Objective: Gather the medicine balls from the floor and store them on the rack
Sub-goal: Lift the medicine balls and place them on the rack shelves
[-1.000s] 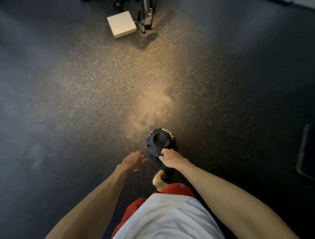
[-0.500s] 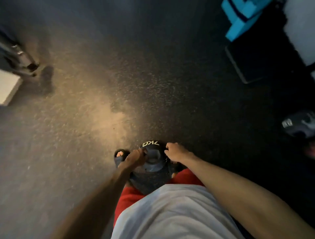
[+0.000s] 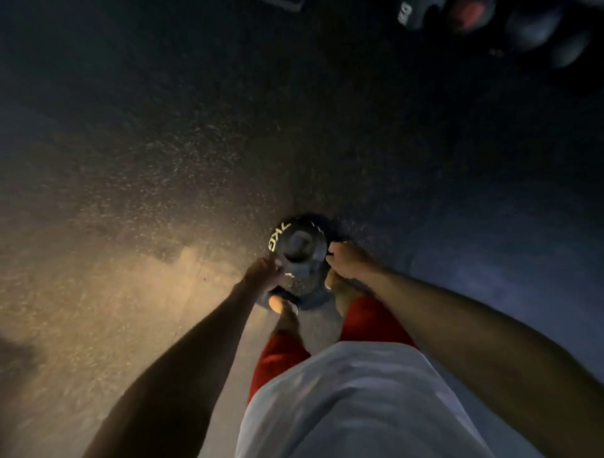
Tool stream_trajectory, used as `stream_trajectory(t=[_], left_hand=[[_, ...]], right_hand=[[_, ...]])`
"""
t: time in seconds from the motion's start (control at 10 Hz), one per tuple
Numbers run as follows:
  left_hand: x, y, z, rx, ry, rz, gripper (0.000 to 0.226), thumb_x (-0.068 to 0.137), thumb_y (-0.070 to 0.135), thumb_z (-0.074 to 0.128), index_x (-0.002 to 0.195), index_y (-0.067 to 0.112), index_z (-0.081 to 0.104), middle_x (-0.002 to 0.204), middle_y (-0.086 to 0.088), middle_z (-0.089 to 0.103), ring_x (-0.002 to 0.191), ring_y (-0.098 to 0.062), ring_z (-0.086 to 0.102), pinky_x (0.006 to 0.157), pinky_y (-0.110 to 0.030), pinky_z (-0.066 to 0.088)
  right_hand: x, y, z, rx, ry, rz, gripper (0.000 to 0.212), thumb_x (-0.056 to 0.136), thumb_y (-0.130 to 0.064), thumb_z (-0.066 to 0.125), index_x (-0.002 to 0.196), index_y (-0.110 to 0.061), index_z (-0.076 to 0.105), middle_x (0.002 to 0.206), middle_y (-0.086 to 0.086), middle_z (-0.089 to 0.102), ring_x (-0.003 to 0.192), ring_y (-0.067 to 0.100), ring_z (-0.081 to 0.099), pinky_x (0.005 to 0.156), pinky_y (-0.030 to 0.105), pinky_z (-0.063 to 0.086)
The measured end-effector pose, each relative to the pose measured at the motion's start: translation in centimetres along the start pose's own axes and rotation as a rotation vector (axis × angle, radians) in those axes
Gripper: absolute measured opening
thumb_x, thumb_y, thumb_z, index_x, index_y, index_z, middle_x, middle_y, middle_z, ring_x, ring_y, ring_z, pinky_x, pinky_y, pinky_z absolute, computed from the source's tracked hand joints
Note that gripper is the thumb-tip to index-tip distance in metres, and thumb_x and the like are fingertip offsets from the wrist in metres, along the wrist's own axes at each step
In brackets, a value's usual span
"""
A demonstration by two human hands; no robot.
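Note:
A black medicine ball (image 3: 299, 253) marked "7KG" in white hangs in front of my legs, above the dark speckled floor. My left hand (image 3: 263, 273) grips its left side and my right hand (image 3: 344, 263) grips its right side, fingers curled on its edge. The ball's lower part hides my feet in part. Several more dark medicine balls (image 3: 483, 23), one with a red patch, sit blurred at the top right; whether they rest on a rack or on the floor, I cannot tell.
The rubber floor (image 3: 163, 163) is lit warm at the left and dark at the right. My red shorts (image 3: 369, 323) and grey shirt (image 3: 353, 402) fill the lower middle. A dark object's corner (image 3: 284, 3) shows at the top edge.
My left hand closed on the ball, so both hands hold it. My view swung right: the white box and the blue items left the frame, and the group of balls came in at the top right.

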State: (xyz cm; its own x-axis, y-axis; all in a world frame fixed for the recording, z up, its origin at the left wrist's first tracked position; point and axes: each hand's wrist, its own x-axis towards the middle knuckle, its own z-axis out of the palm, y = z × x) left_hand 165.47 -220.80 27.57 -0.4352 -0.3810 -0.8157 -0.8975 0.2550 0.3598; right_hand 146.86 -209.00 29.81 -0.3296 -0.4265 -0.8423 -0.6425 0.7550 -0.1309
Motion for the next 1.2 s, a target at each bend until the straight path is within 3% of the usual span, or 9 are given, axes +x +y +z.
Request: stream_trajectory(t=[0.2, 0.3, 0.4, 0.6, 0.8, 0.9, 1.0, 1.1, 1.2], left_hand=[[2.8, 0.2, 2.1, 0.121, -0.117, 0.067, 0.04, 0.102, 0.028, 0.052, 0.129, -0.002, 0.057, 0.13, -0.025, 0.061, 0.12, -0.039, 0.058, 0.095, -0.041, 0.046], [6.3, 0.0, 2.7, 0.148, -0.149, 0.095, 0.036, 0.102, 0.024, 0.052, 0.117, -0.006, 0.064, 0.121, -0.024, 0.066, 0.113, -0.038, 0.062, 0.093, -0.045, 0.049], [10.2, -1.5, 4.5, 0.147, -0.168, 0.07, 0.036, 0.101, 0.024, 0.053, 0.119, -0.005, 0.063, 0.123, -0.024, 0.064, 0.115, -0.037, 0.062, 0.095, -0.046, 0.048], [21.3, -6.1, 9.2, 0.024, -0.139, -0.106, 0.05, 0.099, 0.035, 0.058, 0.14, 0.011, 0.045, 0.14, -0.014, 0.055, 0.122, -0.032, 0.059, 0.099, -0.045, 0.052], [30.8, -10.3, 15.4, -0.049, -0.09, -0.227, 0.066, 0.098, 0.04, 0.058, 0.152, 0.019, 0.026, 0.142, -0.016, 0.052, 0.121, -0.034, 0.058, 0.098, -0.049, 0.052], [34.1, -12.0, 17.9, -0.082, -0.054, -0.195, 0.075, 0.099, 0.043, 0.055, 0.157, 0.019, 0.013, 0.146, -0.019, 0.046, 0.129, -0.038, 0.05, 0.103, -0.053, 0.047], [35.2, -12.8, 18.9, -0.155, -0.061, -0.153, 0.079, 0.099, 0.039, 0.056, 0.157, 0.021, 0.005, 0.145, -0.02, 0.048, 0.128, -0.041, 0.051, 0.104, -0.054, 0.046], [35.9, -13.6, 19.5, -0.244, -0.039, -0.123, 0.085, 0.097, 0.035, 0.057, 0.159, 0.023, 0.0, 0.146, -0.021, 0.048, 0.129, -0.041, 0.052, 0.105, -0.054, 0.046], [35.8, -14.0, 19.7, -0.261, -0.021, -0.065, 0.09, 0.092, 0.048, 0.057, 0.158, 0.022, 0.002, 0.147, -0.02, 0.048, 0.129, -0.04, 0.052, 0.103, -0.054, 0.049]], right_hand=[[1.7, 2.5, 7.2, 0.343, -0.074, 0.11, 0.032, 0.096, -0.028, 0.048, 0.118, -0.011, 0.064, 0.114, 0.014, 0.065, 0.108, 0.037, 0.062, 0.093, 0.045, 0.052], [5.2, 3.5, 11.1, 0.354, -0.128, 0.138, 0.033, 0.098, -0.031, 0.045, 0.116, -0.009, 0.061, 0.111, 0.017, 0.064, 0.102, 0.038, 0.062, 0.088, 0.045, 0.053], [8.9, 4.2, 13.9, 0.374, -0.13, 0.164, 0.036, 0.097, -0.034, 0.044, 0.118, -0.008, 0.056, 0.111, 0.018, 0.063, 0.099, 0.038, 0.062, 0.087, 0.047, 0.054], [18.7, 4.8, 19.4, 0.453, -0.09, 0.178, 0.043, 0.095, -0.029, 0.049, 0.132, -0.007, 0.049, 0.133, 0.022, 0.05, 0.117, 0.043, 0.054, 0.097, 0.053, 0.049], [28.4, 4.9, 25.3, 0.623, -0.111, 0.278, 0.07, 0.099, -0.042, 0.056, 0.152, -0.008, 0.026, 0.148, 0.023, 0.039, 0.134, 0.042, 0.042, 0.106, 0.046, 0.043], [31.8, 4.8, 28.2, 0.726, -0.069, 0.363, 0.077, 0.094, -0.055, 0.056, 0.15, -0.013, 0.025, 0.143, 0.022, 0.043, 0.134, 0.04, 0.04, 0.106, 0.046, 0.042], [32.9, 4.3, 29.4, 0.77, -0.054, 0.398, 0.074, 0.097, -0.053, 0.053, 0.147, -0.007, 0.025, 0.137, 0.026, 0.048, 0.133, 0.042, 0.041, 0.107, 0.044, 0.039], [33.5, 3.5, 30.3, 0.763, 0.034, 0.423, 0.079, 0.098, -0.06, 0.04, 0.149, -0.002, 0.025, 0.147, 0.032, 0.038, 0.14, 0.043, 0.034, 0.115, 0.046, 0.027], [33.6, 3.5, 29.6, 0.867, 0.061, 0.446, 0.066, 0.102, -0.049, 0.044, 0.144, -0.001, 0.03, 0.138, 0.029, 0.049, 0.131, 0.04, 0.045, 0.099, 0.036, 0.038]])
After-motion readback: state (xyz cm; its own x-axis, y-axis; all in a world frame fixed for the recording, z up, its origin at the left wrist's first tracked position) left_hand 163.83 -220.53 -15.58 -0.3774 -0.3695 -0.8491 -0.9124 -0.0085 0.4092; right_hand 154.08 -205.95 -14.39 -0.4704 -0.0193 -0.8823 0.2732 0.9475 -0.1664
